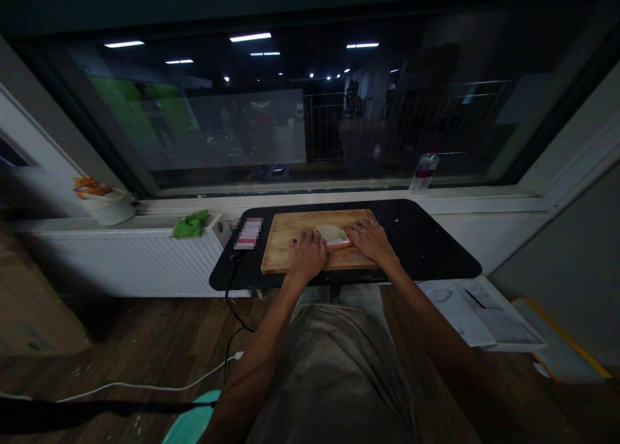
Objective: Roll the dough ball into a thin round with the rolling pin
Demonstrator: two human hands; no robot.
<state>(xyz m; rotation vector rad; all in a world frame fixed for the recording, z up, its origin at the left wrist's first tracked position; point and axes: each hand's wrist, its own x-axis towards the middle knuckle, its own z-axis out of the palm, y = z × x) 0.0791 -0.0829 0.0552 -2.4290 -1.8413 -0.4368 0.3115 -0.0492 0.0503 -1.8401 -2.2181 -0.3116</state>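
A pale, flat round of what looks like dough [330,232] lies on a wooden board [283,227]. Across its near edge runs a slim orange-and-white rod [339,243], lying roughly sideways. My left hand [308,253] is over the rod's left end, fingers bent and pointing away from me. Over the right end, my right hand [372,238] rests with its fingers curled. Both palms hide the ends of the rod, so how firmly each hand grips it is hard to see.
The board sits on a black table [426,247]. A blurred phone-like object [248,233] lies left of it. A water bottle [424,171] stands on the windowsill. A green cloth [191,224] and a white pot [107,205] rest by the radiator [145,260]. A black cable [232,305] hangs at the left.
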